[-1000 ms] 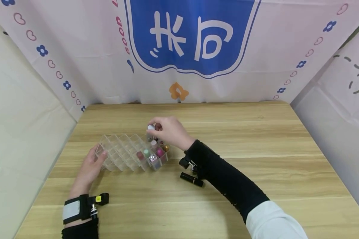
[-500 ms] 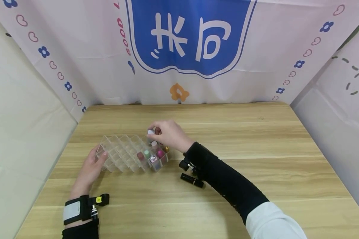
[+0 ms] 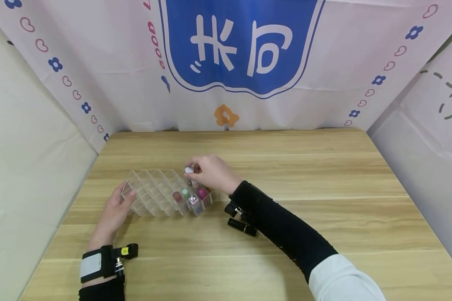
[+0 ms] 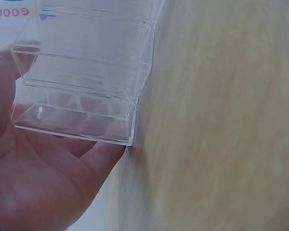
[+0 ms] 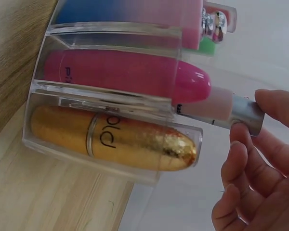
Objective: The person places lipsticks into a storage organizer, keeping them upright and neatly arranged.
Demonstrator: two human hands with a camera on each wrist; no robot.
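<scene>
A clear lipstick organizer (image 3: 150,192) with diamond-shaped compartments stands on the table. My left hand (image 3: 113,211) grips its left end, thumb at the near side and fingers round the end wall (image 4: 72,130). At the far right part, my right hand (image 3: 214,173) pinches the silver cap of a lipstick tube (image 5: 248,115) between thumb and fingers. Its lower part is hidden behind other tubes. Around it in the compartments stand a gold lipstick (image 5: 111,137), a magenta tube (image 5: 125,74), a pale pink cap (image 5: 221,102) and a pink-and-blue bottle (image 5: 130,17).
A black lipstick tube (image 3: 242,227) lies on the wooden table (image 3: 324,175) under the right wrist. Also in the organizer are a mint-green cap (image 3: 186,193) and a dull red tube (image 3: 177,196). A printed cloth (image 3: 135,83) hangs behind the table.
My right hand has moved down toward the organizer with the silver-capped lipstick tube, which now sits lower. The left hand keeps its grip on the organizer's end.
</scene>
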